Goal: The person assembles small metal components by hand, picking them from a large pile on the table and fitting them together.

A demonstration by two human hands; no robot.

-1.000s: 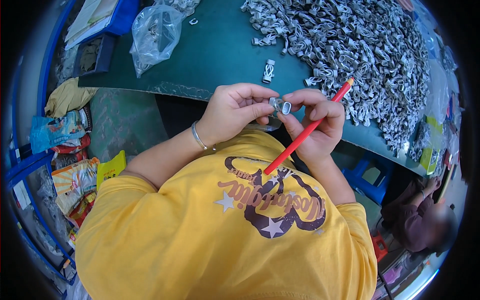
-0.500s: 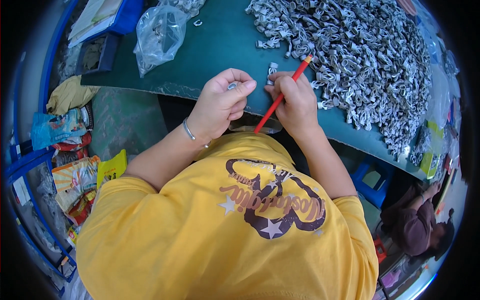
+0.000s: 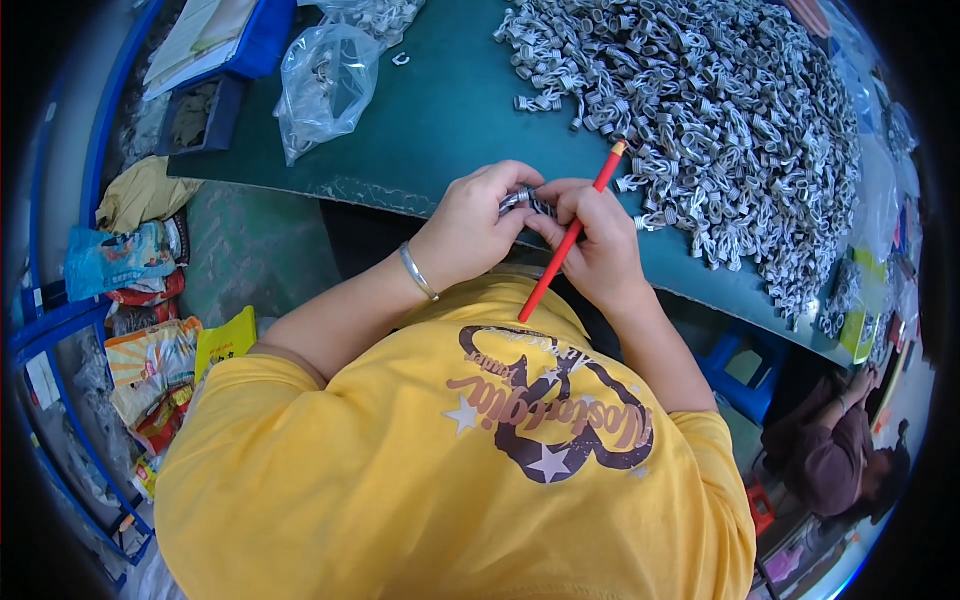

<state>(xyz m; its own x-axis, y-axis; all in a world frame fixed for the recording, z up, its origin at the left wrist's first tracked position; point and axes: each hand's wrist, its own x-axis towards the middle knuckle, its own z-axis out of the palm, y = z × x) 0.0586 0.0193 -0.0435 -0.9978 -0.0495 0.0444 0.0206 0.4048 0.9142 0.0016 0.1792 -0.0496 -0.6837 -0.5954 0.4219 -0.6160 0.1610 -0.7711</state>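
My left hand (image 3: 462, 232) is closed near the table's front edge, pinching one end of a small grey ribbed part (image 3: 520, 200) between thumb and fingers. The other end of that part meets the fingertips of my right hand (image 3: 606, 245), which are closed on it. Fingers cover much of the part. A slim red pencil-like stick (image 3: 568, 255) with a tan upper tip also sits in my right hand, slanting down toward my shirt. Just beyond my right hand spreads a large heap of similar grey looped parts (image 3: 700, 130).
The green table (image 3: 430, 110) has a worn front edge. On it lie a clear plastic bag (image 3: 325, 95), a loose grey ring (image 3: 401, 59) and a blue bin (image 3: 262, 45). Colourful packets (image 3: 150, 360) fill the left side. Another person (image 3: 830, 440) sits at far right, near a blue stool (image 3: 740, 370).
My hands have come together, the left moving right and slightly down. The grey part now spans both sets of fingertips; the red stick has shifted slightly lower with my right hand.
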